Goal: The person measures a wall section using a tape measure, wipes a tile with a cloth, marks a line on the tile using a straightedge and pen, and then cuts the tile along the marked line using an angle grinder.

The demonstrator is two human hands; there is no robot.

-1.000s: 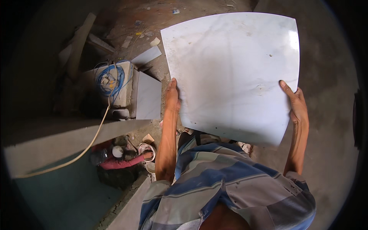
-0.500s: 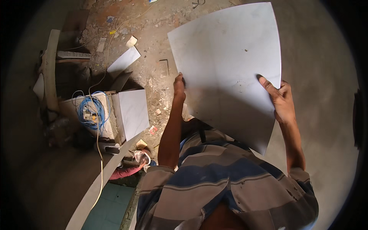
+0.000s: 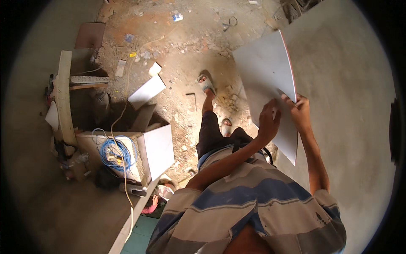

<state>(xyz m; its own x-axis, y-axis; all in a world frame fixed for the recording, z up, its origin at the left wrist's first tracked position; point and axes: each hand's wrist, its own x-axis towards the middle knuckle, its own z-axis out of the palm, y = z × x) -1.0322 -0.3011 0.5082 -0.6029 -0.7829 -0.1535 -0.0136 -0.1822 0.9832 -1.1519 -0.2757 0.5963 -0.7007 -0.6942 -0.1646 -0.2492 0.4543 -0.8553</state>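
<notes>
A large pale grey-white tile (image 3: 264,63) is held up at the right in front of me, tilted so that its thin right edge shows. My right hand (image 3: 299,113) grips that edge, its thumb on the face and its fingers around the edge. Close beside it, my left hand (image 3: 269,120) lies against the tile's face with its fingers stretched out. The palm side of the left hand is hidden. Part of the tile's lower portion is behind my left hand.
A block faced with a white tile (image 3: 158,152) stands at left, bearing a coiled blue cable (image 3: 114,154). A pale cord (image 3: 127,186) hangs across it. Tile pieces (image 3: 147,91) and rubble lie on the floor. Below the block, another person's hand (image 3: 155,200) is near a white bucket (image 3: 165,193).
The tile has turned more edge-on and shifted lower. My left hand has left its left edge and moved right onto its face. The right hand still grips the right edge.
</notes>
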